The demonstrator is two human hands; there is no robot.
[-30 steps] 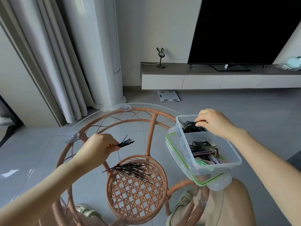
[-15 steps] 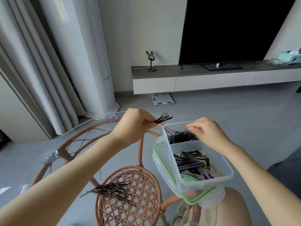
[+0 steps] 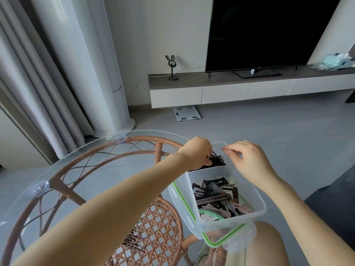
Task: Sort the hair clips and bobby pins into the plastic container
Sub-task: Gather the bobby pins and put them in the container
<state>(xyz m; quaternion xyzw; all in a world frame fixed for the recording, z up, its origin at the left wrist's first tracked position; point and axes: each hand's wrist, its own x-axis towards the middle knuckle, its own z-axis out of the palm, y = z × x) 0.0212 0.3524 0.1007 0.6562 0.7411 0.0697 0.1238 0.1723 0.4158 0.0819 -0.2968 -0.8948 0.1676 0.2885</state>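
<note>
— How many containers is the person working with?

— One plastic container [image 3: 258, 207], clear, split into two compartments. It sits on the near right edge of the glass table [image 3: 80, 166], on a green-rimmed lid [image 3: 228, 239] that overhangs the rim above the person's knee.

— And what is in each half?

— The far compartment holds a tangle of black bobby pins [image 3: 216, 162], too many and too fine to count. The near one holds a heap of hair clips [image 3: 215, 198], black, brown, pink and green; I can't give a number for them either.

— Where are the hands?

— Both over the far compartment. The left hand [image 3: 196, 152] reaches across the table with its fingers curled down, pinching a small bunch of pins at the compartment's left wall. The right hand [image 3: 247, 160] hovers just beside it over the far right corner, thumb and forefinger tips drawn close together; whether anything is between them I cannot tell.

— Anything left on the table?

— One loose pile of bobby pins [image 3: 134, 240] lies above the woven rattan shelf [image 3: 159, 233], partly hidden under the left forearm.

— Room to move?

— The left and far parts of the glass are bare. I count two suction cups [image 3: 41, 188] along the rim there. Open grey floor lies beyond.
</note>
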